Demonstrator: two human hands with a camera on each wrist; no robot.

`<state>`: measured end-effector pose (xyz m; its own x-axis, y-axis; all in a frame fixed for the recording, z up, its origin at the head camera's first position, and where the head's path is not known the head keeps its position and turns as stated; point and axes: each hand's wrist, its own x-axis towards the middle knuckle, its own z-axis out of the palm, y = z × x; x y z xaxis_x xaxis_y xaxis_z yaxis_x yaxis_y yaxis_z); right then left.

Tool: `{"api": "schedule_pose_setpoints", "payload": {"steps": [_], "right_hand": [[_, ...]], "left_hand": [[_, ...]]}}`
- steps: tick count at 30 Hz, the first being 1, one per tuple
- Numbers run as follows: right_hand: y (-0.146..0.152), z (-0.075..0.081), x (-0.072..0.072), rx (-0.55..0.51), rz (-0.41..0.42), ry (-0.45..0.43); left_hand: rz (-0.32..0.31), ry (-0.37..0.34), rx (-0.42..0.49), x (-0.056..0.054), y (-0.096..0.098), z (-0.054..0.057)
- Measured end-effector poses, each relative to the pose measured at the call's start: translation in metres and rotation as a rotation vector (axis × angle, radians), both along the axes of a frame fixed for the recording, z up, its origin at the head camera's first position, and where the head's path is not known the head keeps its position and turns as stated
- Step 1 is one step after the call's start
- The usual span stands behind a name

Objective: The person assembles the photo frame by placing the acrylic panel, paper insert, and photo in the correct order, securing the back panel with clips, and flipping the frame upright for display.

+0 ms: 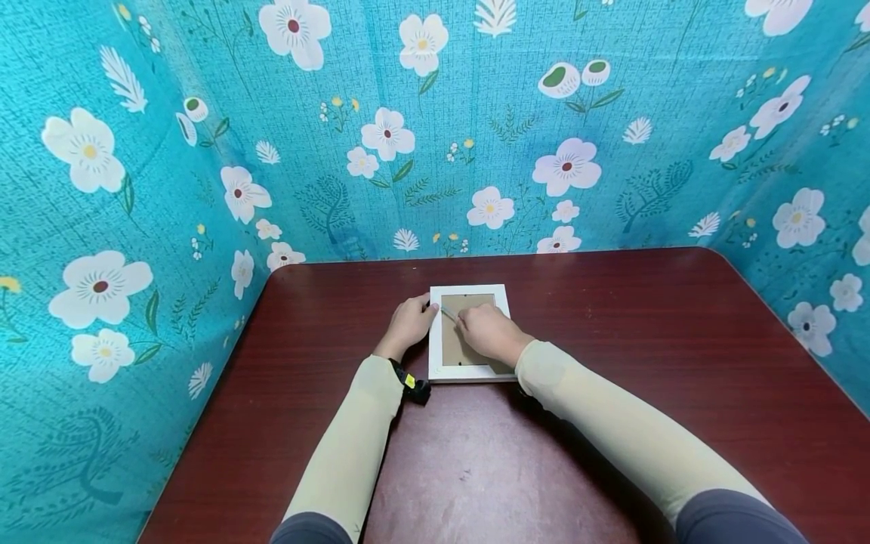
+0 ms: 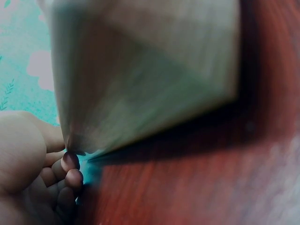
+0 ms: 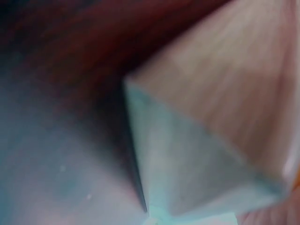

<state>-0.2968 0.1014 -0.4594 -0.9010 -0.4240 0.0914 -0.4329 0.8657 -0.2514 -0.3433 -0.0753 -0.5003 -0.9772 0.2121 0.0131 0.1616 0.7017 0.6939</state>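
A white picture frame (image 1: 436,344) lies back side up on the table, its brown backing board (image 1: 452,349) showing inside the border. My left hand (image 1: 408,325) grips the frame's left side near the far corner, thumb at the border. In the left wrist view, its curled fingers (image 2: 70,161) meet the blurred corner of the frame (image 2: 159,70). Over the backing board, my right hand (image 1: 491,331) pinches a slim bluish-grey tool (image 1: 448,312) whose tip reaches the inner edge of the left border. The right wrist view mostly holds the frame's near corner (image 3: 211,103), blurred.
The dark red-brown table (image 1: 646,325) extends around the frame, with rounded far corners. Blue floral cloth (image 1: 435,151) hangs behind it and along both sides. A black strap with a small device (image 1: 413,385) sits on the left wrist.
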Motion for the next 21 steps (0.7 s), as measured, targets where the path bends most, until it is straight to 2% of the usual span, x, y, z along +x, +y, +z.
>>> {"api": "schedule_pose_setpoints", "payload": {"steps": [10,21], "right_hand": [[-0.0036,-0.0042,0.0027,0.09,0.053,0.079],[-0.0032,-0.0077,0.0049,0.077,0.068,0.151]], "left_hand": [[-0.005,-0.031,0.008,-0.0002,0.0004,-0.0014],[0.003,-0.021,-0.004,-0.0013,-0.0001,0.0003]]}}
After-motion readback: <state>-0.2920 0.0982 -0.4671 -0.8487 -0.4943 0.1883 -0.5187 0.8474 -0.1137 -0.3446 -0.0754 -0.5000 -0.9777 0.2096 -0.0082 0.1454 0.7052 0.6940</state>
